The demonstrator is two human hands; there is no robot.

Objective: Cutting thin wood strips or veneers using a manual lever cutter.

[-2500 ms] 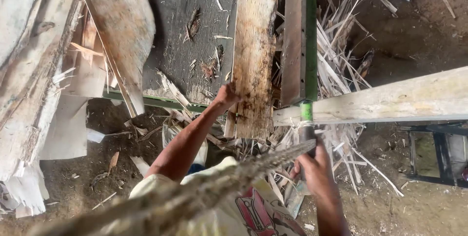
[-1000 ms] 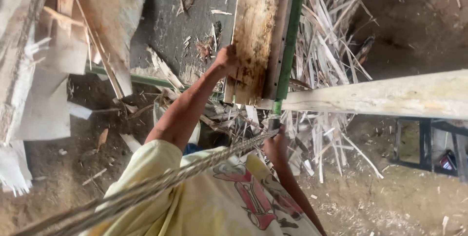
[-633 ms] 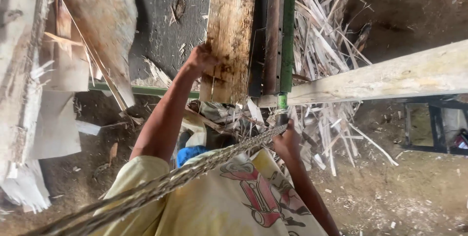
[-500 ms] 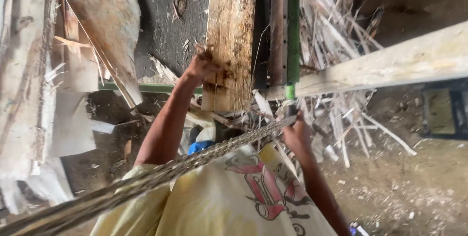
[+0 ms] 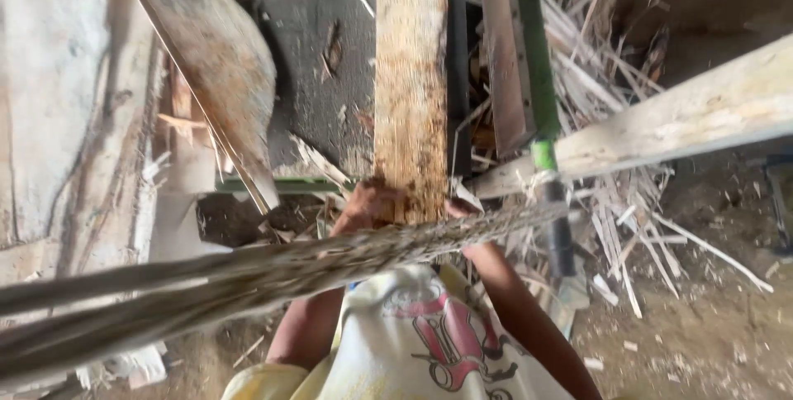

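A long, weathered wooden plank (image 5: 410, 78) lies lengthwise on a dark machine table (image 5: 318, 78), with its near end towards me. My left hand (image 5: 368, 206) grips that near end at its left corner. My right hand (image 5: 459, 211) is at the right corner of the same end. It is partly hidden behind a frayed thick rope (image 5: 248, 272) that crosses the view in front of my arms. My yellow printed shirt (image 5: 421, 342) fills the bottom middle.
A green metal bar (image 5: 529, 53) and a rusty rail (image 5: 500, 53) run along the plank's right side. A pale wooden beam (image 5: 686, 115) crosses at the right above a heap of wood splinters (image 5: 611, 202). A tilted slab (image 5: 219, 69) and rough boards (image 5: 74, 119) lie at the left.
My right hand has left the rope by the green bar and come to the plank's near end. My left hand has stayed on the plank, and the view has closed in.
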